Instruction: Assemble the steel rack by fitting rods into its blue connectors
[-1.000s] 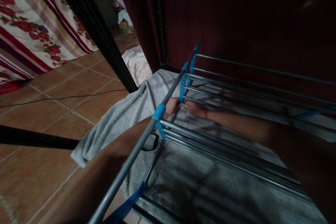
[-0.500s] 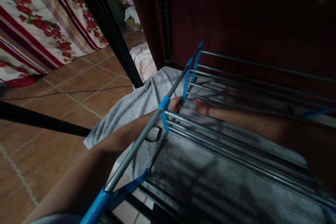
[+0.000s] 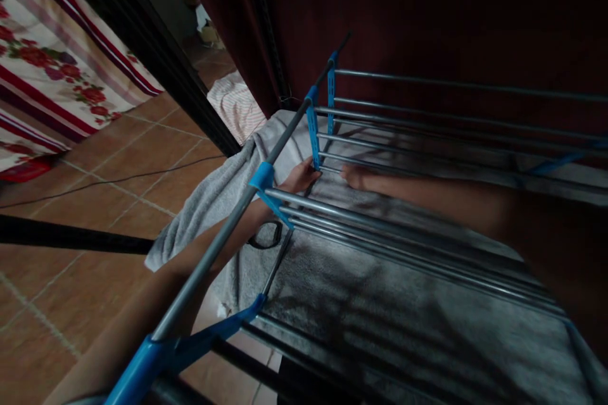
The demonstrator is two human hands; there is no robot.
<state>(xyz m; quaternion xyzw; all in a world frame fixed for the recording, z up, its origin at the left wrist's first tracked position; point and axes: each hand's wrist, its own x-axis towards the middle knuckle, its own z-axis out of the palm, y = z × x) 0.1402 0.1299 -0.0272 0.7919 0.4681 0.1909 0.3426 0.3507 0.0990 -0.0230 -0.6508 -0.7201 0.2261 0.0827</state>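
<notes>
A rack of metal tubes (image 3: 399,218) joined by blue plastic brackets stands over a grey blanket. My left hand (image 3: 303,175) is closed around the lower end of a blue bracket (image 3: 312,133) on the rack's left side. Just right of it, my right hand (image 3: 356,177) has its fingers curled on the lowest thin metal tube (image 3: 331,170), near where that tube meets the bracket. Shade and the hand itself hide the right fingertips. A long side pole (image 3: 206,259) passes above my left forearm.
The grey blanket (image 3: 209,186) hangs over the left edge, with a black looped band (image 3: 265,245) on it. Black metal posts (image 3: 166,44) and a dark red curtain (image 3: 403,6) enclose the spot. Tiled floor (image 3: 137,171), a cable and a floral curtain (image 3: 52,57) are at left.
The view has shifted, so rack and hands appear further left and slightly higher. Both hands stay at the same bracket and tube, the gap between them slightly wider.
</notes>
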